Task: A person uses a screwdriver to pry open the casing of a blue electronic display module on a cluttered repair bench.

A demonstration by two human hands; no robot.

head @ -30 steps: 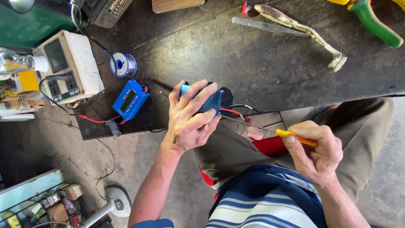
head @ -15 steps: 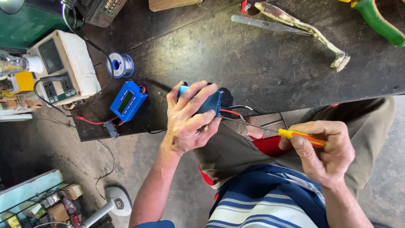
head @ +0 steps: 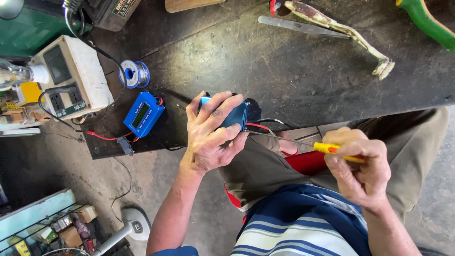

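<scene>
The left hand (head: 211, 135) grips a small blue box (head: 232, 114) at the near edge of the dark bench (head: 294, 71), its fingers (head: 222, 106) wrapped over the top face and the thumb pressed against the near side, so the box is clamped against the bench edge and one end stays exposed toward the right. Red and black wires (head: 263, 125) trail out of that exposed end and hang over the bench edge above the person's lap. The right hand (head: 360, 168) holds a yellow-handled screwdriver (head: 332, 149), its fingers closed around the handle with the thumb and forefinger pinching it near the front; the thin shaft (head: 284, 138) runs level toward the open end of the box, and its tip appears to meet the box just beside the wires, though the contact itself is too small to be sure of. Holding the box at the edge appears to let the tool come in sideways, clear of the bench top. Well to the left lies a second blue module with a small display (head: 143, 114), a red lead running from it; near it stands a spool of solder wire (head: 135, 73), and farther left a cream-coloured box with sockets and a screen (head: 71, 78). At the far side of the bench lie a metal strip (head: 298, 26), a worn tool with a pale handle (head: 346, 33) and a green-handled tool (head: 426, 23), all well apart from the hands.
</scene>
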